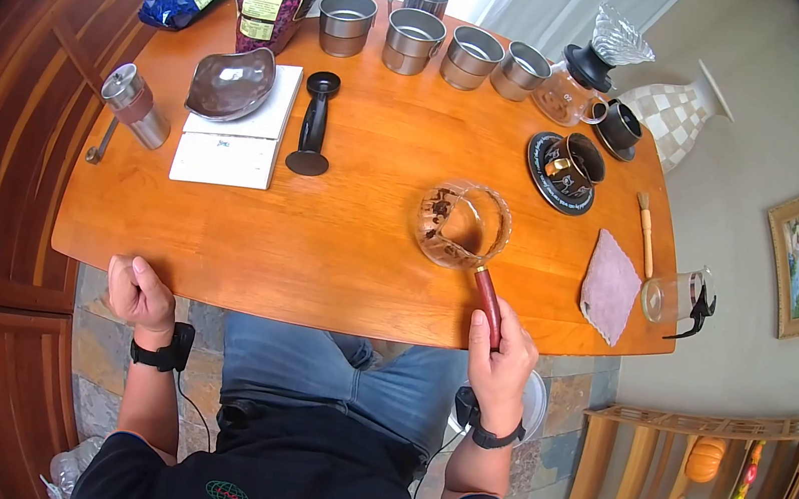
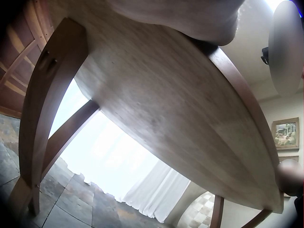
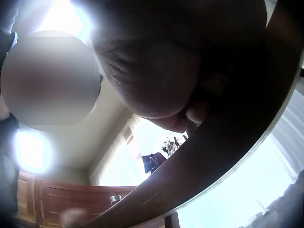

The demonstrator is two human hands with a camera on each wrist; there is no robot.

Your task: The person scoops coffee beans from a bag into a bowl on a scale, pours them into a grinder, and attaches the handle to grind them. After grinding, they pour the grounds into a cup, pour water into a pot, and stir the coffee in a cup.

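Note:
My right hand (image 1: 505,349) grips the dark red wooden handle (image 1: 487,307) of a round glass pot (image 1: 463,226) at the table's near side. Dark marks show along the pot's left side. My left hand (image 1: 139,293) is at the front edge of the table, fingers loosely curled and holding nothing. In the left wrist view the table's underside (image 2: 156,109) fills the middle, with part of the left hand (image 2: 185,16) above it. The right hand (image 3: 147,71) looks large and dark in the right wrist view, where the pot is hidden.
A brown bowl (image 1: 230,84) sits on a white scale (image 1: 223,158), between a metal grinder (image 1: 136,104) and a black tool (image 1: 314,127). Metal cups (image 1: 413,44) line the back. To the right are a black cup (image 1: 575,162), pink cloth (image 1: 610,287), brush (image 1: 645,237) and glass jug (image 1: 673,298).

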